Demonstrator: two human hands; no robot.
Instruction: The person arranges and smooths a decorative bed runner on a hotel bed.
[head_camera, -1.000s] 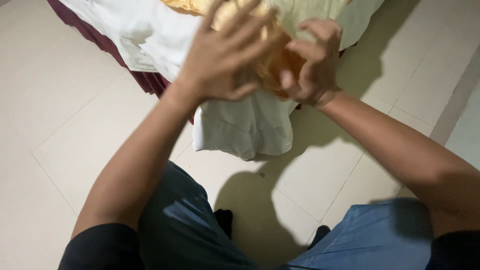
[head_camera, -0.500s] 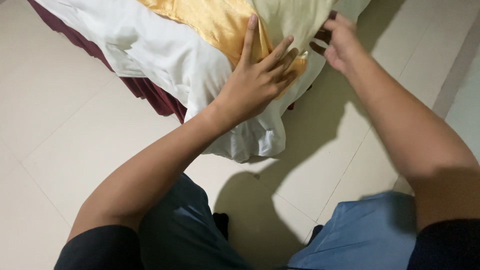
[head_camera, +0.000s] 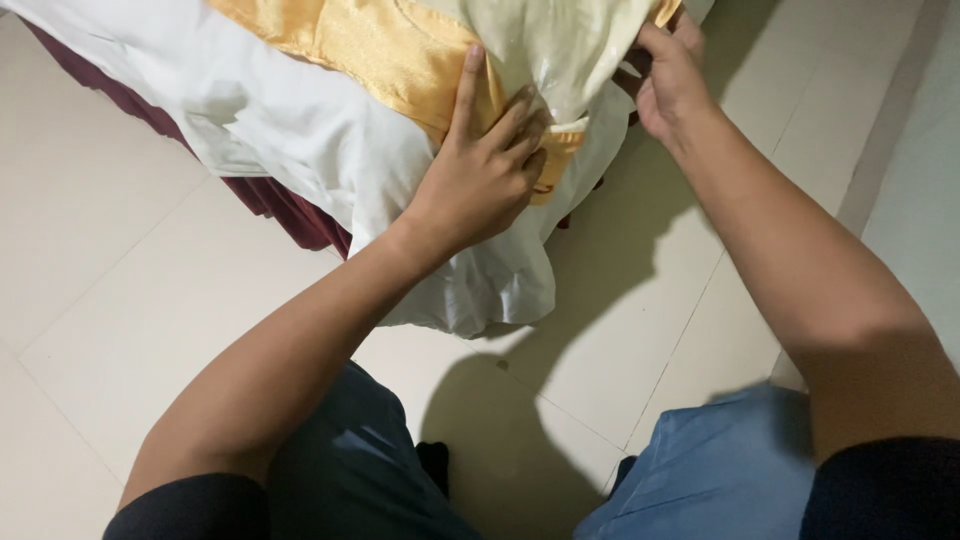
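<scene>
Since half a second ago the left hand (head_camera: 490, 175) is sliding lower along the shiny gold satin band (head_camera: 385, 50), fingers spread flat on it. The right hand (head_camera: 672, 75) is pinching the pale cream glossy cloth (head_camera: 560, 45) just beside it, over the white bedsheet (head_camera: 250, 110).
</scene>
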